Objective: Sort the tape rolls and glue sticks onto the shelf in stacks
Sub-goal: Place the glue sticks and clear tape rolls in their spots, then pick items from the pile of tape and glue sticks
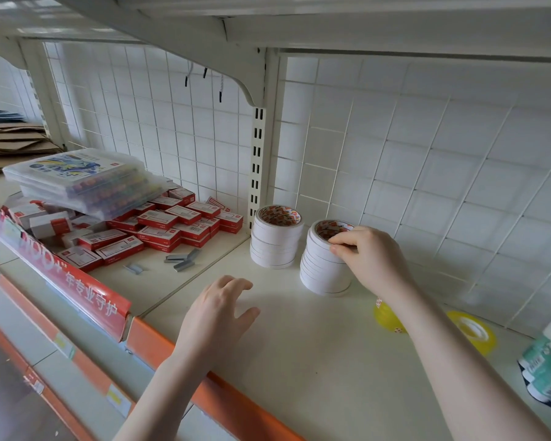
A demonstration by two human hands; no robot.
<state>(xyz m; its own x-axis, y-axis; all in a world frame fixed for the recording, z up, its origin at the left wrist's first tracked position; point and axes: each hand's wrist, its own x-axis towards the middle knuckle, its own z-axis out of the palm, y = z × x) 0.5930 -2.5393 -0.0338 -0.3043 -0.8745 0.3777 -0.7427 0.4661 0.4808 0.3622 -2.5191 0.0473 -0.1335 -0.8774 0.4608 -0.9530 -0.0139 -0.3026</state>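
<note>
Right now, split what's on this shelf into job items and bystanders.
Job: two white tape stacks, the second gripped at its top by the right hand; yellow tape rolls; glue sticks.
Bystanders: red staple boxes, loose staples, marker cases, cardboard.

Cream shelving (268, 361), white wire-grid back panel (427, 154)

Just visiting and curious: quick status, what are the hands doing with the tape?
Right hand pinching top roll on right stack. Left hand open above shelf, holding nothing. Yellow rolls and glue sticks unsorted. Nothing blocking.
</note>
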